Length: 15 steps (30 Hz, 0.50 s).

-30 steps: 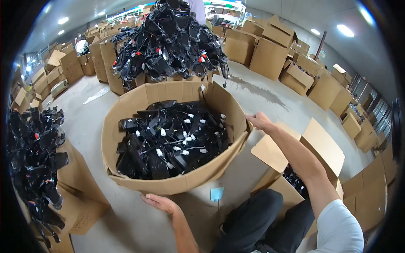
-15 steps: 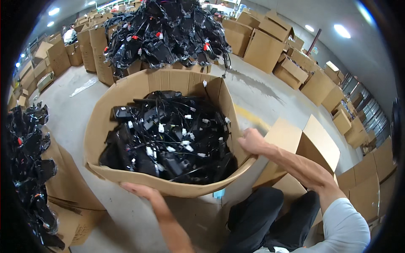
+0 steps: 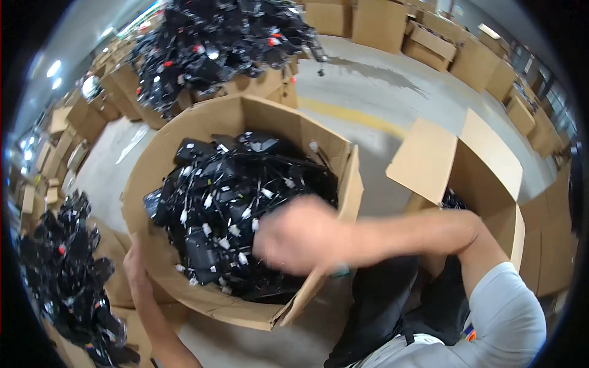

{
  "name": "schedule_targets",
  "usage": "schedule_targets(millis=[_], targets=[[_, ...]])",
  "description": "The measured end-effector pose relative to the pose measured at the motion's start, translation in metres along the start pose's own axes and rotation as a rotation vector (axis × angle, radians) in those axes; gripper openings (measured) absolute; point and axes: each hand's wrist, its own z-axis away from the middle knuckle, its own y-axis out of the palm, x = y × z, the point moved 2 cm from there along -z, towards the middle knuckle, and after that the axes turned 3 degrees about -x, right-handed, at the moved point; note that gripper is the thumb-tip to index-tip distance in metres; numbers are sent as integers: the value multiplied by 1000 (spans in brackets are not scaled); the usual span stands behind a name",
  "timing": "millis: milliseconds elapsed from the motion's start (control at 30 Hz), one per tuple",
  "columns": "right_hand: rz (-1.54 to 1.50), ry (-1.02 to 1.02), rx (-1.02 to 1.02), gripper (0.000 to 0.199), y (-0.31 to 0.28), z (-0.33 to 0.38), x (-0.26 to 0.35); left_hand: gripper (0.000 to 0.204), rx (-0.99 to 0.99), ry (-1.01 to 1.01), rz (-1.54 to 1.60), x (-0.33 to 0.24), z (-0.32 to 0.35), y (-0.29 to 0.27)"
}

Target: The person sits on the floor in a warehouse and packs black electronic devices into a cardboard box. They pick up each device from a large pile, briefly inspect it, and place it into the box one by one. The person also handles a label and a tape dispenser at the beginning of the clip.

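Note:
A large open cardboard box (image 3: 215, 310) stands in front of me, filled with black plastic-cased parts (image 3: 202, 251) that have black cables and small white connectors. My left hand (image 3: 136, 264) is at the box's left rim, its fingers against the cardboard and partly hidden. Over the right front part of the black parts is my right hand (image 3: 300, 236), smeared by motion. Whether its fingers are closed, or hold anything, does not show.
A smaller open carton (image 3: 485, 172) with raised flaps stands at my right, black items inside. Heaped black parts in clear wrap (image 3: 221, 49) rise behind the big box. Another such pile (image 3: 67, 270) is at left. More cartons (image 3: 377, 24) line the back.
The big box has turned, its corner now at the front right. My left hand moved from the front rim to the left side; my right hand left the right rim and swung inward over the parts.

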Motion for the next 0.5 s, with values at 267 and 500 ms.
schedule_targets(millis=[267, 500], targets=[[359, 643, -105, 36, -53, -26, -285, 30, -204, 92, -746, 76, -93, -27], [204, 741, -23, 22, -20, -30, -279, 26, -181, 348, -930, 88, -75, -73]])
